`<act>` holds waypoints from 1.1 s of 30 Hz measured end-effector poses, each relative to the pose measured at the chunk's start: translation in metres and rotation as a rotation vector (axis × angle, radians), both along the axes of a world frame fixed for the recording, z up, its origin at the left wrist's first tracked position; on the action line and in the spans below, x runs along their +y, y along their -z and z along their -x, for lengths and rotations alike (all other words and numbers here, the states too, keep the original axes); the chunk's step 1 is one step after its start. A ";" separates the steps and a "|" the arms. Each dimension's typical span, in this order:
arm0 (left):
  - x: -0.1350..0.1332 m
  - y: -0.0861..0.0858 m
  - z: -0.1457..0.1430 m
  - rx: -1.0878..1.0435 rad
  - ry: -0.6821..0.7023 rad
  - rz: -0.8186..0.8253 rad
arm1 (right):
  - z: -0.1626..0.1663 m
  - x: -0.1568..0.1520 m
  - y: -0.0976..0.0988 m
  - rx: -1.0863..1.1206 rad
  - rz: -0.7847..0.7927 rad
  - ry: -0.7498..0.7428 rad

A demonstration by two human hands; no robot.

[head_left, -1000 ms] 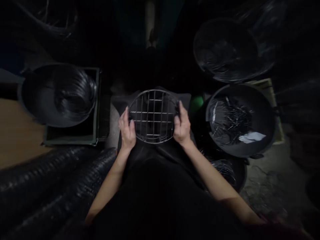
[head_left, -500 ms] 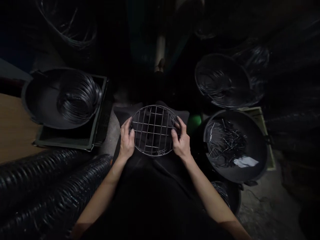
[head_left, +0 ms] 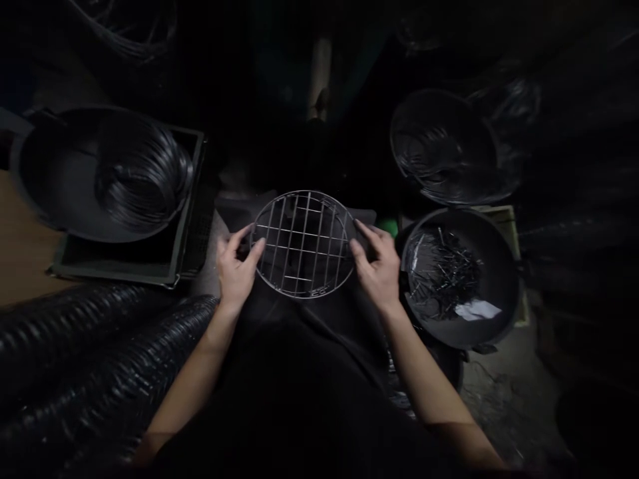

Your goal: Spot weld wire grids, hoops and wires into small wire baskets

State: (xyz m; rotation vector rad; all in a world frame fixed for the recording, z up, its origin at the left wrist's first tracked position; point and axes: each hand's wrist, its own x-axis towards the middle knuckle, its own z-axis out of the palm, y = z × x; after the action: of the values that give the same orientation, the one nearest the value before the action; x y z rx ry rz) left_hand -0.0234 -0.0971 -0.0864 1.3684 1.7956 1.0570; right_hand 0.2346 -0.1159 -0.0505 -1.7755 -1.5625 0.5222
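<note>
A round wire grill rack (head_left: 304,249) with crossed bars lies level above my dark-clad lap, in the middle of the view. My left hand (head_left: 235,269) holds its left rim between thumb and fingers. At the opposite side, my right hand (head_left: 379,269) has the thumb and forefinger at the right rim. The other fingers of that hand are partly hidden in shadow. Loose-looking curved wire shows along the rack's rim at top and bottom.
On the left, a black basin (head_left: 64,173) with a wire coil (head_left: 142,176) rests on a crate (head_left: 120,273). Black wrapped rolls (head_left: 124,366) lie below. To the right, a basin (head_left: 504,266) holds short metal rods (head_left: 449,266) and white paper (head_left: 478,310); another basin (head_left: 439,106) holds coiled wire.
Both hands have spread outward, their grip on the rim looking looser. The rack sits slightly higher and further left in view, as the whole scene has shifted too.
</note>
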 end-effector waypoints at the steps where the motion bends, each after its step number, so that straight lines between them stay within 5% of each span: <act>1: 0.000 -0.004 -0.001 0.013 -0.012 0.020 | -0.002 0.002 -0.003 -0.040 -0.016 0.032; 7: 0.005 -0.020 -0.004 0.063 0.040 -0.005 | 0.001 0.010 -0.005 -0.026 -0.017 0.070; 12: -0.002 -0.017 -0.003 0.134 0.107 -0.050 | 0.005 0.000 0.002 0.032 -0.023 0.097; 17: -0.015 0.000 -0.006 0.202 0.133 -0.077 | 0.007 -0.024 0.034 0.007 0.000 -0.052; 24: -0.013 0.031 -0.012 -0.027 0.186 -0.133 | 0.020 -0.036 0.079 0.217 -0.012 -0.054; 29: -0.029 0.035 -0.016 -0.103 0.182 -0.178 | -0.002 -0.032 0.060 0.124 -0.008 -0.024; 33: -0.003 0.062 0.035 -0.154 -0.026 -0.117 | -0.064 0.044 0.032 0.053 -0.141 0.124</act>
State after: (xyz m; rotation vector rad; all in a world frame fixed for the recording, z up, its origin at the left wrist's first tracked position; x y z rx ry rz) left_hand -0.0584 -0.0997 -0.1480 1.2967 1.6665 1.2634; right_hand 0.2983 -0.0724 -0.0825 -1.7240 -1.4078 0.3870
